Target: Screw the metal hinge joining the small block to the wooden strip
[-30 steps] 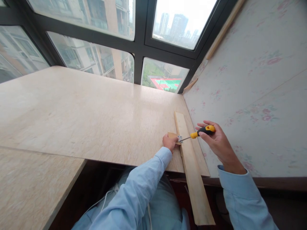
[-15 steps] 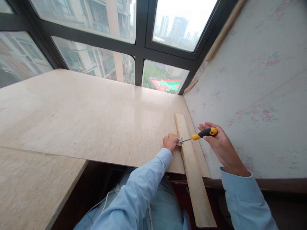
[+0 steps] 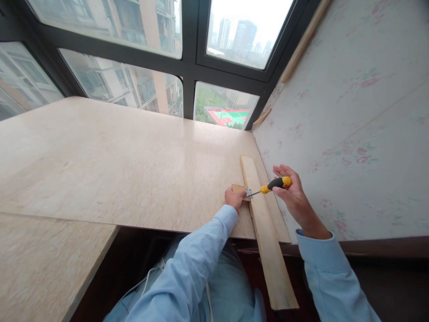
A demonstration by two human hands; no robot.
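My left hand (image 3: 233, 199) is closed on a small wooden block (image 3: 237, 188) that lies against the long board's left side. A small metal hinge (image 3: 249, 192) sits where the block meets the long wooden board (image 3: 268, 237). In my right hand (image 3: 296, 201) is a screwdriver (image 3: 280, 182) with a yellow and black handle, held between thumb and palm while some fingers stretch out past it. Its shaft slants down to the left, and the tip is at the hinge. Whether a screw sits under the tip is too small to tell.
The board rests on a beige stone sill (image 3: 134, 161) and juts past its front edge toward me. A papered wall (image 3: 362, 134) rises close to my right hand. Dark-framed windows (image 3: 189, 67) stand behind the sill. Another stone slab (image 3: 50, 259) is at lower left.
The view has shifted slightly, so everything appears a little to the left. Both hands keep their holds, and the screwdriver tip stays at the hinge.
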